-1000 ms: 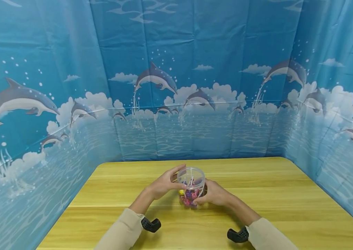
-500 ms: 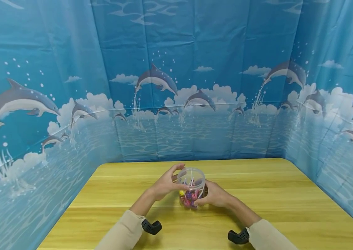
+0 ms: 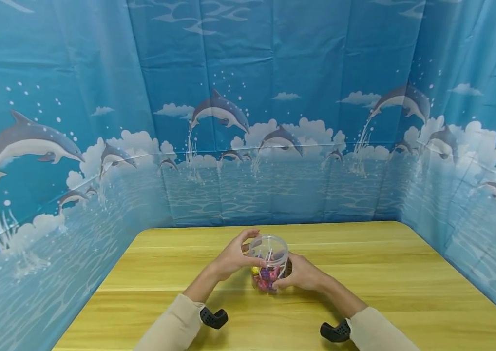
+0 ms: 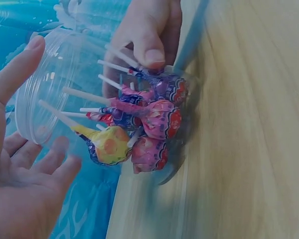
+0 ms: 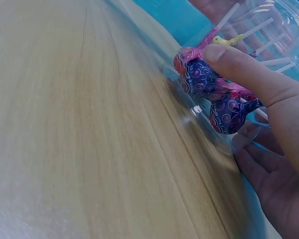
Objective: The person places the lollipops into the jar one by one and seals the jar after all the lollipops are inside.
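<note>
A clear plastic jar point(image 3: 269, 263) stood on the wooden table point(image 3: 384, 273), about halfway between the left and right edges and a bit nearer the back edge than the front one. It was full of lollipops point(image 4: 149, 124) in pink, purple and yellow wrappers, and their white sticks point(image 4: 84, 94) pointed up toward the top of the jar.

The left hand point(image 3: 230, 257) was at the top of the jar. Its fingers point(image 3: 248, 236) curved over the rim from the left side, with the thumb near the front. In the left wrist view the fingers looked spread and loose beside the rim, so it was hard to tell if they gripped it tight or only touched it.

The right hand point(image 3: 301, 273) held the lower part of the jar from the right side. Its fingers curled round the back of the jar and its thumb point(image 5: 249, 69) pressed flat on the front wall, right over the lollipops.

Both arms wore light tan sleeves point(image 3: 173, 326). A small black camera mount point(image 3: 213, 317) sat at each wrist, near the front edge of the table.

A blue curtain point(image 3: 274, 97) with dolphins, clouds and sea waves hung behind the back edge and along both sides of the table.
</note>
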`<state>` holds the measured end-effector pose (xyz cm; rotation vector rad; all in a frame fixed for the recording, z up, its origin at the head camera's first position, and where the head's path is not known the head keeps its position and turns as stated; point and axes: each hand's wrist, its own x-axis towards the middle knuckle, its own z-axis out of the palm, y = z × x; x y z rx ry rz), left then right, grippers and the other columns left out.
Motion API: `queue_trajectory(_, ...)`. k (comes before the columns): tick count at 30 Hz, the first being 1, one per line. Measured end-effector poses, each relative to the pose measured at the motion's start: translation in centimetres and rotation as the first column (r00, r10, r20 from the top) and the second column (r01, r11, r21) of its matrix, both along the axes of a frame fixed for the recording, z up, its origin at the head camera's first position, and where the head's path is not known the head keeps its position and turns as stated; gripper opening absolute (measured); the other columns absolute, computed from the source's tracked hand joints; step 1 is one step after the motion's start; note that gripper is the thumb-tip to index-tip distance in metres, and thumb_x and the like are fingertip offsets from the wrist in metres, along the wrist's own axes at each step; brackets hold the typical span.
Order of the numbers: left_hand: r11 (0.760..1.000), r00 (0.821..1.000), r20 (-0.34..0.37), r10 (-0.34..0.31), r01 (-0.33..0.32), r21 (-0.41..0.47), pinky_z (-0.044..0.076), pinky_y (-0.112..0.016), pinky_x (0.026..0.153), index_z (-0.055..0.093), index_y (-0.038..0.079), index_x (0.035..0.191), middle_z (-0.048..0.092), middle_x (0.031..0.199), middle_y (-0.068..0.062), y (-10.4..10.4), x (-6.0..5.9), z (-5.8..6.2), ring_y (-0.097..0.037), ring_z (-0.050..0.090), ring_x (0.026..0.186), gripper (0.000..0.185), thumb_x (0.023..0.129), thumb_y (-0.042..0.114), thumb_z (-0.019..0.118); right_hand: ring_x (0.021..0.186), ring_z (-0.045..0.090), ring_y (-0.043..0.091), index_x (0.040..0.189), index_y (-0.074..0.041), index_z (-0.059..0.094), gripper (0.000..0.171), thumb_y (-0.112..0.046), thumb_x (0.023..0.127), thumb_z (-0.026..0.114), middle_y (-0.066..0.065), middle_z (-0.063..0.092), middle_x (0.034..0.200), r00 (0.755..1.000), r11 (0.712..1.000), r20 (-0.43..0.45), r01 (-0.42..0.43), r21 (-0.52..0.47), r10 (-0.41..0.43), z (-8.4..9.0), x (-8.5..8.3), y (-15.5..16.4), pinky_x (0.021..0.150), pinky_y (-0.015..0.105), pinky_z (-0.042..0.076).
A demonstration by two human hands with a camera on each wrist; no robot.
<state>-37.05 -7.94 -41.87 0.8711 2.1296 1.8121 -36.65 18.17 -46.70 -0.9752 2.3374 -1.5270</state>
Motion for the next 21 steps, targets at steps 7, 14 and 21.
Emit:
queue_trajectory(7, 0.999, 0.999, -0.017, -0.038, 0.037, -0.029, 0.046, -0.05, 0.109, 0.033, 0.018, 0.16, 0.033, 0.159, -0.011, -0.3, -0.1, 0.2, -0.036, 0.036, 0.147, 0.081, 0.094, 0.012, 0.078, 0.118, 0.061, 0.025, 0.149, -0.006, 0.047, 0.079, -0.022, 0.085, 0.089, 0.007, 0.063, 0.13, 1.0, 1.0, -0.006, -0.001, 0.014, 0.002, 0.0, 0.0, 0.1, 0.096, 0.035, 0.054)
queue_trajectory(14, 0.997, 0.998, -0.051, -0.032, 0.028, -0.07, 0.043, -0.051, 0.112, 0.03, 0.026, 0.162, 0.034, 0.158, -0.011, -0.2, -0.2, 0.9, -0.038, 0.036, 0.147, 0.086, 0.093, 0.014, 0.08, 0.129, 0.055, 0.03, 0.153, -0.002, 0.042, 0.09, -0.027, 0.082, 0.091, 0.01, 0.058, 0.139, 0.997, 0.998, -0.071, -0.014, 0.055, 0.018, 0.5, -0.6, 0.3, 0.108, 0.054, 0.045)
queue_trajectory(21, 0.997, 0.997, -0.078, -0.018, 0.012, -0.078, 0.029, -0.06, 0.119, 0.024, 0.028, 0.164, 0.026, 0.164, -0.012, -1.7, -0.7, 1.8, -0.041, 0.027, 0.151, 0.087, 0.096, 0.021, 0.078, 0.143, 0.039, 0.044, 0.162, -0.003, 0.026, 0.106, -0.026, 0.083, 0.091, 0.019, 0.043, 0.155, 0.999, 0.996, -0.02, -0.024, 0.082, 0.026, 1.7, -0.6, 1.5, 0.112, 0.064, 0.038)
